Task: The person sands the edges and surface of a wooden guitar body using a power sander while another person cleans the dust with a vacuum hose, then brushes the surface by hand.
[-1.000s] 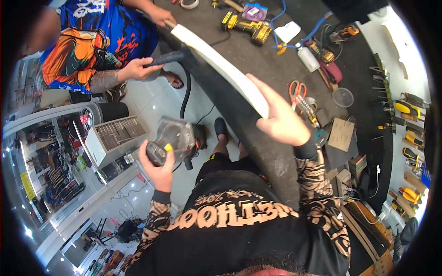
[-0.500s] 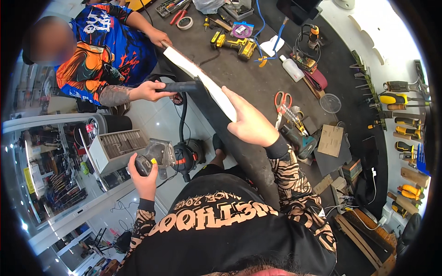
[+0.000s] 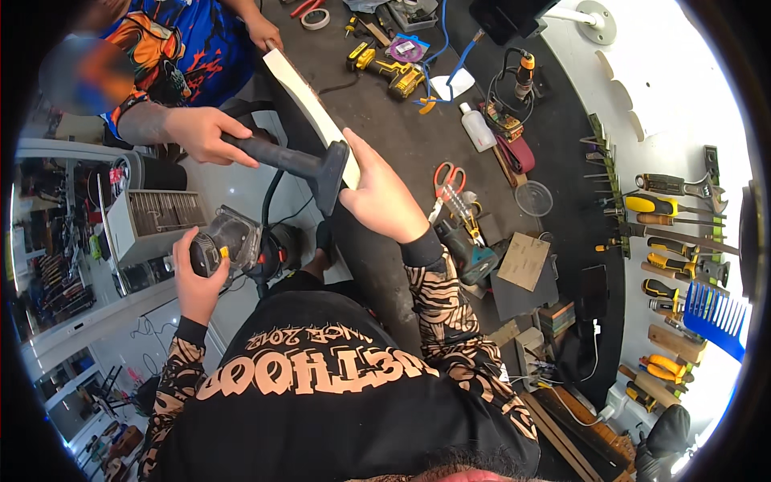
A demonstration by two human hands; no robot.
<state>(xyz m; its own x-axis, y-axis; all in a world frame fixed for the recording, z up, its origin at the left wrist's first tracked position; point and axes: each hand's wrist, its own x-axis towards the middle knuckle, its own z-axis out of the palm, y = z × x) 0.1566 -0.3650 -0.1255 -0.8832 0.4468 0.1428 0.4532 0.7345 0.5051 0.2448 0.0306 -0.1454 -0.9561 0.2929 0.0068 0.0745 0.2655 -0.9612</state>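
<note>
My left hand [image 3: 199, 281] is wrapped round a black palm sander [image 3: 234, 234], held away from the bench at the left. My right hand [image 3: 384, 194] grips the near end of a long, pale, curved piece [image 3: 301, 90], thumb on one side and fingers on the other. At its far end a co-worker's hand [image 3: 263, 34] holds the same piece. Their other hand [image 3: 207, 135] grips a black vacuum nozzle [image 3: 283, 157], its wide head lying against the pale piece beside my right thumb. The sander is apart from the piece.
On the dark workbench [image 3: 377, 269] are a yellow cordless drill [image 3: 385, 71], red-handled scissors [image 3: 446, 183], a white bottle [image 3: 477, 128] and a teal power tool [image 3: 470, 255]. Hand tools hang on the right wall. A vacuum cleaner [image 3: 277, 253] stands on the floor, its hose rising nearby.
The co-worker's nozzle has moved along the pale piece toward my right hand, and their arm reaches farther in. The whole view has shifted. Both my hands keep their holds.
</note>
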